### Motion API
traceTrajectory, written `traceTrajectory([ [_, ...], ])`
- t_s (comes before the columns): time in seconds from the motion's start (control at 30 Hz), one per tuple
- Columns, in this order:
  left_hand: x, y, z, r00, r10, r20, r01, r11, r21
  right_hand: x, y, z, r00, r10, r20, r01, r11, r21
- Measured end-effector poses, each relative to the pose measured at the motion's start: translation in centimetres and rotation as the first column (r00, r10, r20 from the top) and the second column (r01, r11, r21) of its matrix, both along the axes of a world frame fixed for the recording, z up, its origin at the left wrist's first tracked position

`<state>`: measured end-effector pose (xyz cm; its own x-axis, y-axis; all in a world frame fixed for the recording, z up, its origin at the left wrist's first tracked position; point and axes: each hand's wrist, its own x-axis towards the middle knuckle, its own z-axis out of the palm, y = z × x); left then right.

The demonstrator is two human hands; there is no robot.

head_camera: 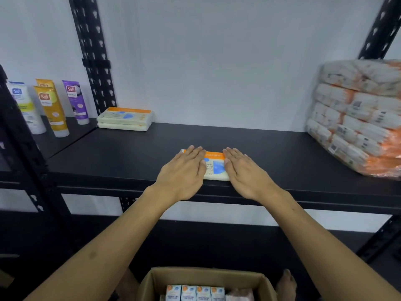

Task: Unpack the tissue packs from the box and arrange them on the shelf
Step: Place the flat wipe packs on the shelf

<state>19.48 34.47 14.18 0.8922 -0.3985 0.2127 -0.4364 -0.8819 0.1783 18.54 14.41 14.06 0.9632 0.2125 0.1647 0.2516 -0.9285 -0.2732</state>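
A black metal shelf [271, 148] with a matte, flat board spans the view, carried by perforated black uprights [91, 53] against a pale wall. At its right end, reaching from the back edge toward the front edge, sits a big bundle of tissue packs [355, 118] wrapped in glossy clear film, white and orange, stacked in rows. Below the front edge, an open brown cardboard box [152, 281] stands on the floor, with a row of small upright white packs [195, 293] inside showing their short ends. In the back left corner of the shelf lie two soft flat tissue packs stacked one on the other [124, 119], cream with an orange strip, their long axis along the back edge. On the neighbouring shelf to the left stand four plastic tubes [51, 105], caps down: one white and green, two yellow, one purple. Near the middle of the front edge lies the tissue pack [213, 166], a flat, soft rectangle lying label up, its long axis parallel to the front edge and its orange strip facing the wall. The left hand [184, 172] lies flat on its left part and the right hand [245, 172] on its right part; each grip is spread out, fingers straight and close together, pressing down on the pack.
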Motion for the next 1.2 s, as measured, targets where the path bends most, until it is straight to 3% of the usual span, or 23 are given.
traceTrajectory([
  [0.37,-0.8,2.6,0.7,0.992,0.026,-0.122,-0.031,0.999,-0.039,-1.2,-1.5,0.3,0.999,-0.014,-0.052,0.015,1.0,0.025],
  [0.6,-0.7,2.8,1.1,0.988,0.001,-0.156,-0.013,0.997,-0.075,-0.3,-0.4,2.8,0.999,0.017,0.04,-0.009,0.982,-0.186],
  [0.7,-0.7,2.5,0.9,0.987,-0.014,-0.162,-0.008,0.991,-0.134,0.2,1.9,3.5,0.99,0.13,0.058,-0.12,0.981,-0.15],
  [0.83,-0.4,3.9,1.9,0.965,-0.028,-0.261,-0.058,0.947,-0.316,0.7,3.8,2.8,0.972,0.214,-0.093,-0.227,0.96,-0.162],
  [1.2,6.4,15.8,3.3,0.921,0.303,-0.247,-0.327,0.943,-0.064,2.1,5.2,2.2,0.972,0.193,-0.131,-0.22,0.947,-0.236],
])
